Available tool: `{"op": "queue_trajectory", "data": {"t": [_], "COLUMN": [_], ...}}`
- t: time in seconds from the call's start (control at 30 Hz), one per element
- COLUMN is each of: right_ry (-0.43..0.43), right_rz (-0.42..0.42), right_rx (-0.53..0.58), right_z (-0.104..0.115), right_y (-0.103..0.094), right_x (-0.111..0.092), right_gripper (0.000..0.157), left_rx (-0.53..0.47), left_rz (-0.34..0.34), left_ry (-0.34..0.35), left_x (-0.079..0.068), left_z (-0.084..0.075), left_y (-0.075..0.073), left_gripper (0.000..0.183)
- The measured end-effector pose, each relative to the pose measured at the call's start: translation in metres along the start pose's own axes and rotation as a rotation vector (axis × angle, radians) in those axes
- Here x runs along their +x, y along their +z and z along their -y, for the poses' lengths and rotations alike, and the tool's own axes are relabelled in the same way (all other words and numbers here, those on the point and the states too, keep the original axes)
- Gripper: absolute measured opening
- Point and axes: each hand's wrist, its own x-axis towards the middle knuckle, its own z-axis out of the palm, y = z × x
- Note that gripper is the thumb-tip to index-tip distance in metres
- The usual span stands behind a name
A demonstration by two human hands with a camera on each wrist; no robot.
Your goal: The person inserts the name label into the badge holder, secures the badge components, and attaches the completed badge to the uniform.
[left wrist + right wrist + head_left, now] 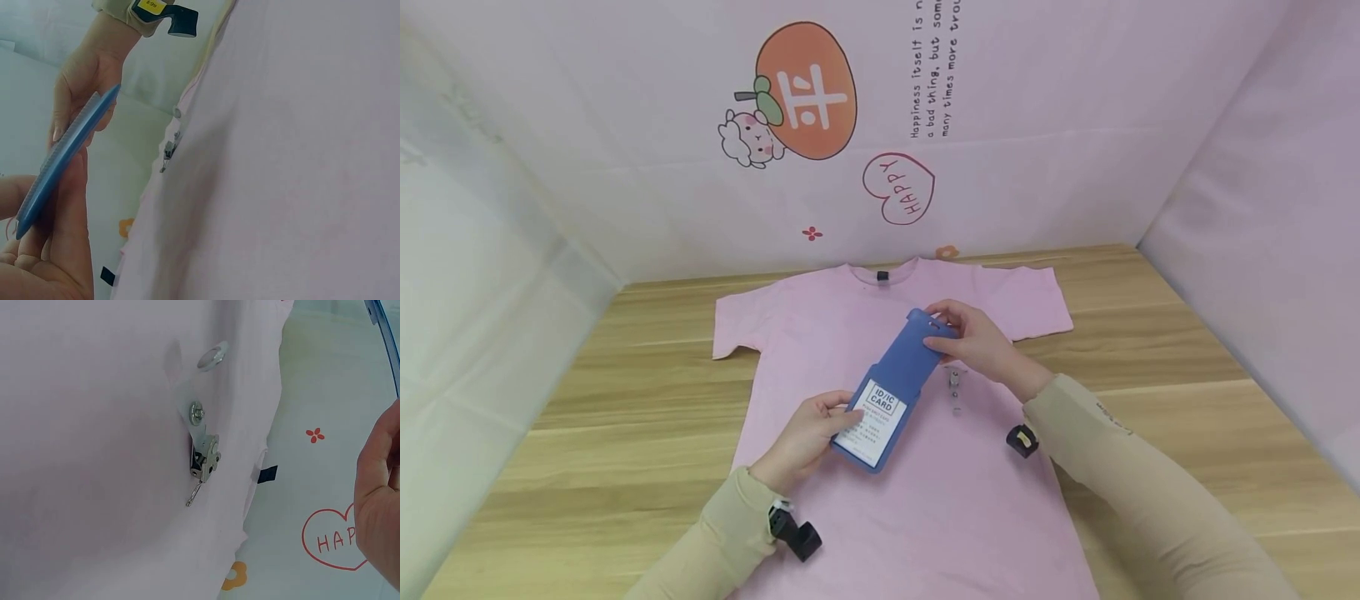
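Observation:
A blue badge holder (891,379) is held tilted over a pink T-shirt (970,500); its upper part is slid out past the lower part. A white card printed "ID/IC CARD" (871,433) shows in the lower part. My left hand (808,433) pinches the lower part at its left edge, thumb on the card's face. With thumb and fingers, my right hand (973,337) grips the top end beside the slot. In the left wrist view the holder (65,159) appears edge-on. A metal badge clip (205,456) with a clear snap strap lies on the shirt below my right hand.
The T-shirt is spread on a wooden table (647,400), its collar toward the printed back wall (685,208). Pale walls stand at left (467,250) and right (1285,208). Black wrist camera mounts project from the left cuff (796,533) and right cuff (1022,440).

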Motion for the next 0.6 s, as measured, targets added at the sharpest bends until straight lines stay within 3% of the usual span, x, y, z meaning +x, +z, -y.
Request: {"op": "queue_trajectory", "data": {"t": [0.4,0.6], "right_ry": [0.001,-0.048], "right_rz": [0.029,0.038], "right_rx": [-0.043,-0.035], "right_z": [-0.0032,-0.0044], "right_y": [-0.0019,-0.001], "right_x": [0.0008,-0.0028], "right_gripper": [0.043,0.041], "left_rx": [0.014,0.02], "left_rz": [0.023,0.02], "left_ry": [0.01,0.011], "left_x": [0.0018,0.002], "left_z": [0.005,0.0063], "left_y": [-0.0007,-0.0004], "left_gripper": [0.036,0.035]}}
